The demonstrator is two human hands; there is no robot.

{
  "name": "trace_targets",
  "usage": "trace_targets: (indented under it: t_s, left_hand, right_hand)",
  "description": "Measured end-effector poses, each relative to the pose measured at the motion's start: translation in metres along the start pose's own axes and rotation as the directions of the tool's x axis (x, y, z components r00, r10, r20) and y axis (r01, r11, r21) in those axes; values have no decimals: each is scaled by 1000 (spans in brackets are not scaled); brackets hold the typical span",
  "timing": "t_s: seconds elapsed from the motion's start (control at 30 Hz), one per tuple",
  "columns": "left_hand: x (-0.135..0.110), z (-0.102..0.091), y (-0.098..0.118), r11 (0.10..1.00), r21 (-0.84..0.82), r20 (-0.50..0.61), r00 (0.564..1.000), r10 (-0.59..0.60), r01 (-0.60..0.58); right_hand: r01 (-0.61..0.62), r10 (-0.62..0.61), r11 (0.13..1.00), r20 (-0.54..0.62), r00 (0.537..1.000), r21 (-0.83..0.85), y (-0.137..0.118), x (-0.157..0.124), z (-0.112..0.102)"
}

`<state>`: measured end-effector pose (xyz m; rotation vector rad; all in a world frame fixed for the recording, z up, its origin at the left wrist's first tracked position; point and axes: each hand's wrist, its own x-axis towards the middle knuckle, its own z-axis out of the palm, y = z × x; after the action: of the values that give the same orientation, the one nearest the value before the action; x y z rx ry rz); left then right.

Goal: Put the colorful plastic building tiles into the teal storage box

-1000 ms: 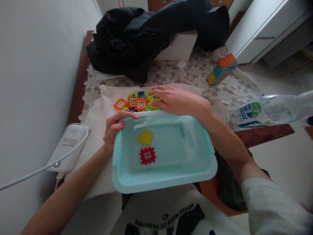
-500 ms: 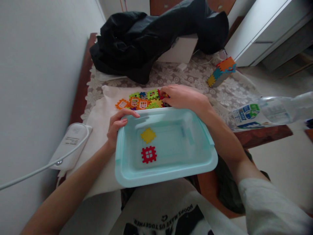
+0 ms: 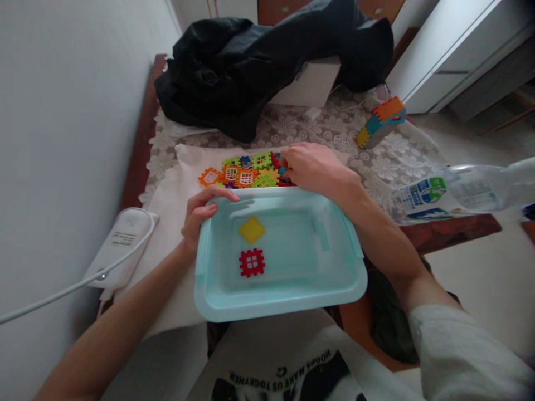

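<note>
A light-blue plastic tub [image 3: 334, 295] is tilted towards me above my lap. My left hand [image 3: 200, 214] is closed on its far left corner, thumb and fingers over the rim. Inside lie a yellow interlocking tile [image 3: 252, 230] and a red window-shaped tile [image 3: 252, 262], apart from each other. Behind the tub is a pile of coloured interlocking tiles [image 3: 246, 177], orange, green, yellow, blue and red. My right hand [image 3: 311, 165] is at the pile's right end, fingers curled down among the tiles; what they pinch is mostly hidden. Its forearm passes along the tub's right side.
A white cloth [image 3: 167, 223] lies under the pile on a lace-covered table [image 3: 284, 122]. Assembled tiles [image 3: 381, 122] stand at the back right. A clear bottle [image 3: 455, 192] lies near the right edge. Black fabric [image 3: 217, 78] covers the back; a white power adapter [image 3: 125, 239] is at left.
My right hand has shifted slightly right at the pile, its fingers more curled, showing more red and blue tiles. The tub has moved slightly left and down; my left hand keeps its hold.
</note>
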<state>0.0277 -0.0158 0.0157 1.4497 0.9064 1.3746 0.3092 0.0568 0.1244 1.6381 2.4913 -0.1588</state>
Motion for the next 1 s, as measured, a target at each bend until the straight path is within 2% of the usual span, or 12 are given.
trace_targets:
  t_s: [0.17,0.33,0.5,0.67,0.83,1.0]
  left_hand:
    - [0,3,1,1000,12,33,999,-1,1]
    - [2,5,3,998,8,-14,998,69,-69]
    - [3,4,6,999,-17,-4,999,-52,52]
    - [3,2,3,999,45,7,1000,-9,9]
    - [3,0,-2,998,59,31,999,24,-25]
    - [4,1,3,1000,4,27,999,-31,30]
  right_hand:
    - [-29,30,999,60,998,-20,2,0,1]
    - [-11,13,1000,71,997,-25,1,0,0]
    - [9,-6,999,104,995,-33,4,1,-1]
    - [-1,1,1000,102,995,-5,5,2,2]
    - [50,-56,997,113,992,54,7,4,4]
    - [88,-94,995,142,985,47,8,5,3]
